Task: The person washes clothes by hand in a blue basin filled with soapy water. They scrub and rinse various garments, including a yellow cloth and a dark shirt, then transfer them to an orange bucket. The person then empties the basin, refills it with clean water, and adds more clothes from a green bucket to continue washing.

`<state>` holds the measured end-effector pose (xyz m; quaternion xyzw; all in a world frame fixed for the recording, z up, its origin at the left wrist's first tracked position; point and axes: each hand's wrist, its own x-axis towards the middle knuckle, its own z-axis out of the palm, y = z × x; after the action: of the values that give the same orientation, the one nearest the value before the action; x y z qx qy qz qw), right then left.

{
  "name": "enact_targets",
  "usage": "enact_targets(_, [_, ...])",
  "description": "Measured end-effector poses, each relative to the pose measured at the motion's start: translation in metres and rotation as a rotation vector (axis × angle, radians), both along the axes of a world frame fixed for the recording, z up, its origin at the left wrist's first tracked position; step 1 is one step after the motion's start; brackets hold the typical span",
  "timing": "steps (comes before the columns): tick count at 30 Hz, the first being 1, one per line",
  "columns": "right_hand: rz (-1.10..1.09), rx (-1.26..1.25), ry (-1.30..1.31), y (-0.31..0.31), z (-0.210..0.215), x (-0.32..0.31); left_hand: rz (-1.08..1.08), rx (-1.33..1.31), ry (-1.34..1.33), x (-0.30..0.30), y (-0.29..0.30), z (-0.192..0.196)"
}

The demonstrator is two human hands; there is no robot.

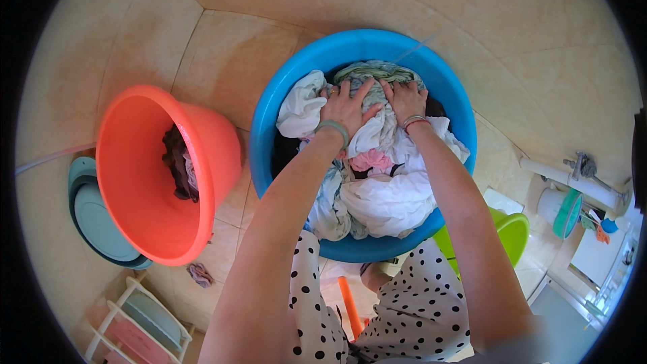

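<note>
A large round blue basin in front of me is heaped with laundry. At its far side my left hand, with a jade-coloured bangle at the wrist, lies spread on a grey-green patterned garment. Just right of it, my right hand, with thin bracelets, presses on the same cloth, its fingers extended. White clothes fill the near part of the basin, and a small pink cloth lies among them. A bunched white cloth rests left of my left hand. Dark fabric shows at the edges.
To the left, an orange-red bucket leans on its side with dark clothes inside. Behind it are grey-green basins. A small cloth lies on the tiles. A lime-green tub and a wall tap are on the right.
</note>
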<state>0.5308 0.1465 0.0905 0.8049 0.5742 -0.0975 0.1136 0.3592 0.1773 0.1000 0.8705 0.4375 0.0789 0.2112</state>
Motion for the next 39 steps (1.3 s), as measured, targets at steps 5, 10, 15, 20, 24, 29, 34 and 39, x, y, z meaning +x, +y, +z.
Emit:
enact_targets(5, [-0.02, 0.071, 0.017, 0.002, -0.007, 0.004, 0.002, -0.043, 0.036, 0.004, 0.007, -0.002])
enact_targets(10, [-0.054, 0.095, 0.026, 0.007, -0.01, 0.002, -0.008, -0.042, 0.082, 0.006, 0.016, -0.01])
enact_targets(15, [-0.104, 0.074, 0.023, 0.015, -0.007, 0.003, -0.025, -0.154, 0.124, 0.009, 0.028, -0.009])
enact_targets(20, [-0.142, 0.053, 0.053, 0.023, -0.004, 0.005, -0.027, -0.186, 0.132, 0.011, 0.034, -0.01])
enact_targets(24, [-0.169, -0.001, 0.096, 0.028, -0.004, 0.006, -0.024, -0.217, 0.144, 0.011, 0.037, -0.008])
enact_targets(29, [-0.23, -0.129, 0.206, 0.04, -0.006, 0.016, -0.015, -0.234, 0.124, 0.011, 0.038, -0.011])
enact_targets(34, [-0.235, -0.253, 0.32, 0.056, -0.008, 0.03, -0.004, -0.271, 0.112, 0.014, 0.042, -0.015])
enact_targets(39, [-0.256, -0.245, 0.304, 0.057, -0.017, 0.029, 0.01, -0.275, 0.118, 0.013, 0.046, -0.024])
